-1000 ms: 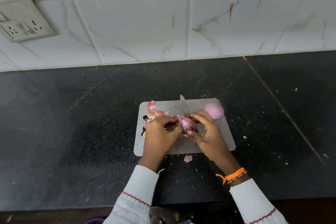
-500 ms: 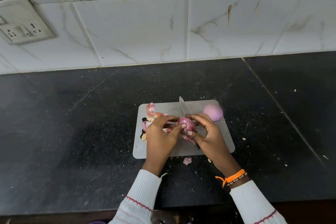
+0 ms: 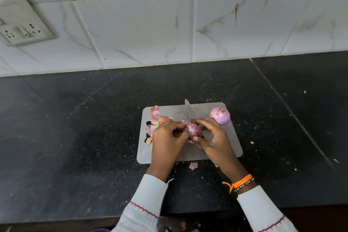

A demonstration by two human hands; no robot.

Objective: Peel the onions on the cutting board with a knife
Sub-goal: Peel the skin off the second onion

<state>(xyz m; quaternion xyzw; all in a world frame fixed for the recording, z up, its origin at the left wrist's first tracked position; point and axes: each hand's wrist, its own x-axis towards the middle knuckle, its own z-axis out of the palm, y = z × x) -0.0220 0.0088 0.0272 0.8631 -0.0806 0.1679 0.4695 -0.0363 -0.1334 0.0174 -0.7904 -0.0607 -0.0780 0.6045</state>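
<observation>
A partly skinned red onion (image 3: 194, 130) is held just above the grey cutting board (image 3: 228, 138), between both hands. My right hand (image 3: 214, 140) grips it from the right, thumb below and fingers over the top. My left hand (image 3: 167, 140) pinches loose skin at its left end. A knife blade (image 3: 189, 111) sticks out toward the wall from behind my right fingers; its handle is hidden, and whether the hand holds it is unclear. A peeled pale-pink onion (image 3: 220, 116) rests on the board's far right corner.
Onion peels (image 3: 157, 118) are piled on the board's left part, and one scrap (image 3: 193, 165) lies on the black counter (image 3: 84, 128) just in front. A tiled wall with a socket plate (image 3: 20, 28) rises behind.
My left thumb and fingers have closed in on the onion's left end, and the onion has turned slightly between the hands. The knife blade and peeled onion stay put.
</observation>
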